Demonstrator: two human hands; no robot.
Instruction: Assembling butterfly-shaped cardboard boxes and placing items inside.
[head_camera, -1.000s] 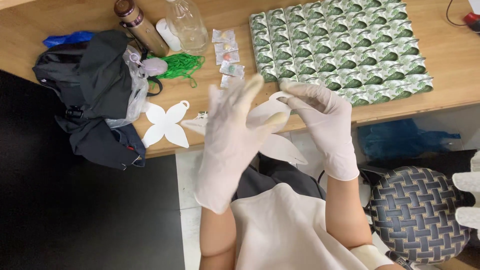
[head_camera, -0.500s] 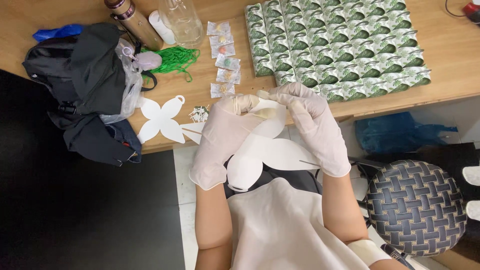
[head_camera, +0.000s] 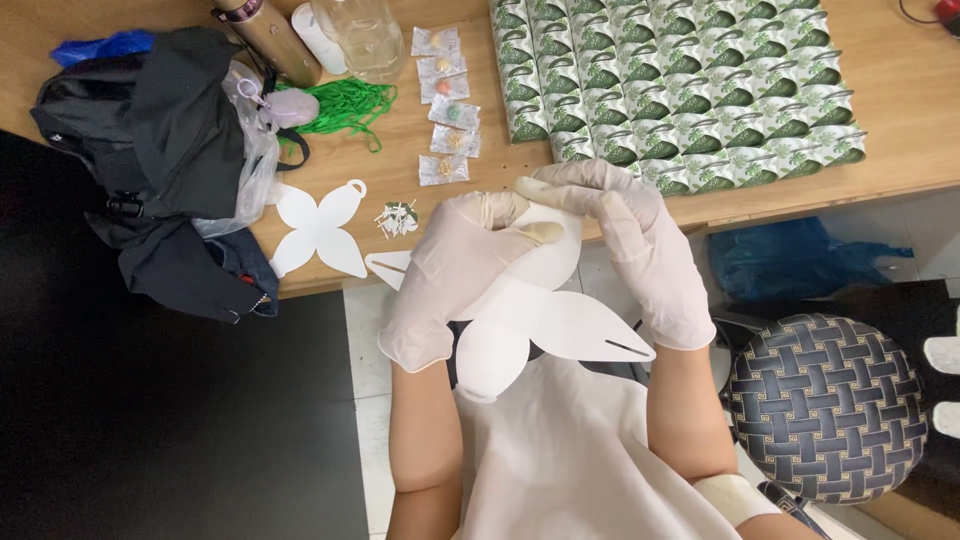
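Both my hands wear white gloves and meet over a white petal-shaped card cut-out (head_camera: 545, 320) held above my lap at the table's front edge. My left hand (head_camera: 450, 270) grips the cut-out from the left, fingers curled over its upper petal. My right hand (head_camera: 640, 255) pinches the same upper petal from the right. A second flat white cut-out (head_camera: 318, 228) lies on the wooden table (head_camera: 900, 120) just left of my left hand, with a small pile of tiny green-and-white pieces (head_camera: 397, 218) beside it.
Rows of folded green leaf-patterned boxes (head_camera: 680, 80) cover the table's right part. Several small wrapped sweets (head_camera: 447, 115) lie in a column. A black bag (head_camera: 170, 150), green cord (head_camera: 345, 105), bottles (head_camera: 270, 40) at left. A woven stool (head_camera: 825, 405) stands at right, blue bag (head_camera: 800, 260) under the table.
My left hand was spread flat with fingers up; it has curled down onto the cut-out. Both hands moved together and now hold the cut-out's upper petal.
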